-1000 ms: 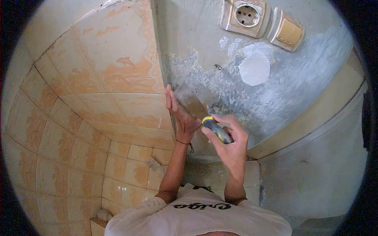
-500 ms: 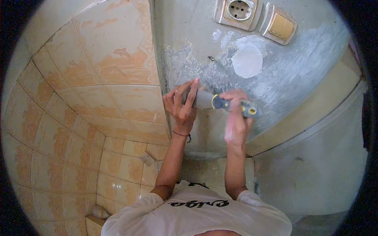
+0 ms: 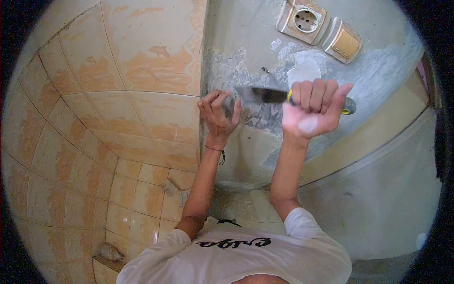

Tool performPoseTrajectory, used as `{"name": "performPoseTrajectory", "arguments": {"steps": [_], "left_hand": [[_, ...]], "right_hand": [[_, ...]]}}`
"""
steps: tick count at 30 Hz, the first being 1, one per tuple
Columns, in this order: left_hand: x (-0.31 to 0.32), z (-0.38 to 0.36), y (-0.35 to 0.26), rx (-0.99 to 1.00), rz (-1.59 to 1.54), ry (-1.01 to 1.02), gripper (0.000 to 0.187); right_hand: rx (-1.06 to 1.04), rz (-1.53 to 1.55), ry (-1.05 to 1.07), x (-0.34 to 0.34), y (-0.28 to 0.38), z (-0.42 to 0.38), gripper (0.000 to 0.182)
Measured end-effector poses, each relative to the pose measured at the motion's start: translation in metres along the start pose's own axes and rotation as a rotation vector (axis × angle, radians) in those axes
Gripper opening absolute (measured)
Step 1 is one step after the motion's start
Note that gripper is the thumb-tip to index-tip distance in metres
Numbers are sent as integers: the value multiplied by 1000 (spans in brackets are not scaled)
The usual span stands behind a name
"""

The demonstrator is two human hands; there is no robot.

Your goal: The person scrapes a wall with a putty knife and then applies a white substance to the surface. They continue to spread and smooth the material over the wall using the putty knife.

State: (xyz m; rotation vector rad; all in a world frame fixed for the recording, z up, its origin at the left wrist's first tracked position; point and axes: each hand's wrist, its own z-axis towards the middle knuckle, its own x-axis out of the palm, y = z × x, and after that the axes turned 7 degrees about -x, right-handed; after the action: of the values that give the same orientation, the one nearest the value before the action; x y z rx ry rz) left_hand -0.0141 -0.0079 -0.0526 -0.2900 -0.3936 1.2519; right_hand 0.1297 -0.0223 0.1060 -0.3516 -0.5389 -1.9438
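Observation:
My right hand [image 3: 312, 106] is wrapped round the grey and yellow handle of a putty knife [image 3: 267, 95]. The blade points left, towards my left hand, and is smeared by motion. My left hand [image 3: 220, 113] is by the edge of the tiles, fingers curled and thumb opposite, round a greyish thing too blurred to make out. A gap separates the blade from my left fingers. Behind both hands is the grey wall [image 3: 250, 57], rough and patchy, with a white patch [image 3: 305, 67] partly hidden by my right hand.
A socket [image 3: 306, 20] and a light switch [image 3: 344, 44] sit at the upper right. Orange and cream tiles [image 3: 151, 52] cover the left wall. A small screw or wire end [image 3: 266, 70] sticks out of the wall. Below left, a ledge [image 3: 106, 263] holds a pale object.
My right hand has risen and moved right with the putty knife, drawing the blade away from my left hand. My left fingers have curled more. The view has shifted slightly.

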Motion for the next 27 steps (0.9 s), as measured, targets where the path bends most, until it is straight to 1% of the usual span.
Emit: {"name": "performPoseTrajectory", "arguments": {"steps": [1, 3, 5, 6, 7, 9, 10, 11, 13, 14, 15, 17, 18, 19, 21, 22, 23, 25, 26, 27], "left_hand": [[3, -2, 4, 41, -9, -2, 39], [10, -9, 9, 58, -8, 5, 38], [14, -12, 14, 74, -5, 7, 36], [15, -13, 15, 87, -22, 6, 36], [13, -14, 18, 96, -38, 6, 37], [13, -16, 21, 87, -36, 21, 36], [14, -17, 21, 83, -33, 32, 35], [15, -16, 22, 79, -35, 29, 35], [14, -16, 21, 88, -9, 34, 33], [14, -17, 19, 88, -12, 35, 33], [13, -18, 17, 73, -20, 43, 29], [14, -17, 17, 66, -26, 43, 26], [13, -18, 18, 56, -25, 56, 28], [13, -20, 19, 43, -24, 71, 29], [13, -18, 18, 41, -3, 65, 30], [12, -19, 17, 41, 11, 63, 32], [11, -20, 16, 39, 5, 70, 32], [11, -18, 16, 35, -25, 65, 32], [11, -19, 17, 35, -24, 63, 32], [12, -19, 18, 36, -21, 69, 32]], "right_hand": [[-49, 58, 65, 1, -3, 8, 50], [-98, 96, 70, 8, -3, 23, 50], [-216, 104, 229, 15, -2, 36, 44], [-241, 251, 315, 19, -3, 43, 35], [-240, 248, 316, 26, -2, 44, 35], [-353, 68, 201, 43, -4, 47, 46], [-404, 9, 229, 43, -7, 47, 46], [-401, 7, 232, 41, -15, 47, 46], [-294, -204, 292, 31, -38, 48, 44], [-248, -67, 246, 28, -48, 49, 40], [-251, -68, 246, 25, -45, 49, 40], [-447, -143, 351, 24, -35, 46, 37], [-434, -50, 368, 28, -25, 44, 37], [-431, -45, 370, 27, -29, 44, 37], [-518, -123, 321, 27, -39, 42, 37], [-388, -122, 324, 29, -46, 41, 37], [-389, -129, 320, 28, -43, 41, 37], [-612, -163, 198, 31, -39, 43, 39], [-497, -42, 309, 29, -24, 45, 40], [-495, -38, 312, 30, -23, 44, 40]]}}
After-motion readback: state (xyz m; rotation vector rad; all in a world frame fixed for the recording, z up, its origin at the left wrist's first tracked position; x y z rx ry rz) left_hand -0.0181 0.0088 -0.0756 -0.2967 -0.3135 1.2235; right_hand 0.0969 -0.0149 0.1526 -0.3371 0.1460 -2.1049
